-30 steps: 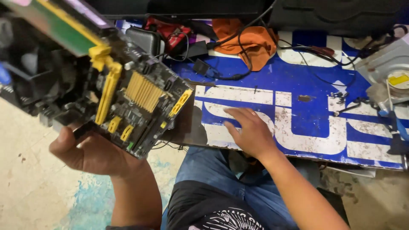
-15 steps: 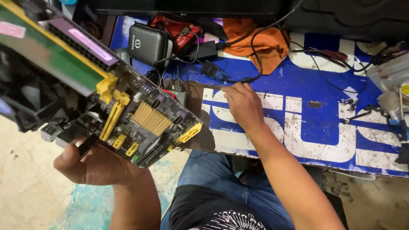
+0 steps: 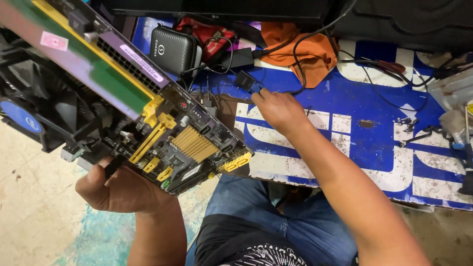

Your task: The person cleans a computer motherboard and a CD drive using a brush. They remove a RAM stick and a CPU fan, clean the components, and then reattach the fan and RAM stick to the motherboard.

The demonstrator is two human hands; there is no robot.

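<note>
My left hand point(image 3: 120, 189) grips the lower edge of a black computer motherboard point(image 3: 148, 118), held tilted up off the table at the left. The board carries yellow slots, a gold heatsink point(image 3: 193, 144), green and purple cards and a black cooling fan point(image 3: 37, 108). My right hand point(image 3: 281, 109) is stretched out over the blue and white table point(image 3: 374, 143), fingers closed on a small black cable plug point(image 3: 245, 80) whose black cable runs back toward the orange cloth.
At the table's back lie a black zipped pouch point(image 3: 173, 48), a red item point(image 3: 209, 34), an orange cloth point(image 3: 300, 44) and tangled black cables point(image 3: 374, 69). Small tools and parts crowd the right edge point(image 3: 456, 113). My jeans-clad legs point(image 3: 276, 212) are below the table edge.
My right hand moved from the table's front up and back to the black plug and closed on it. The motherboard shifted closer and lower in view, still in my left hand.
</note>
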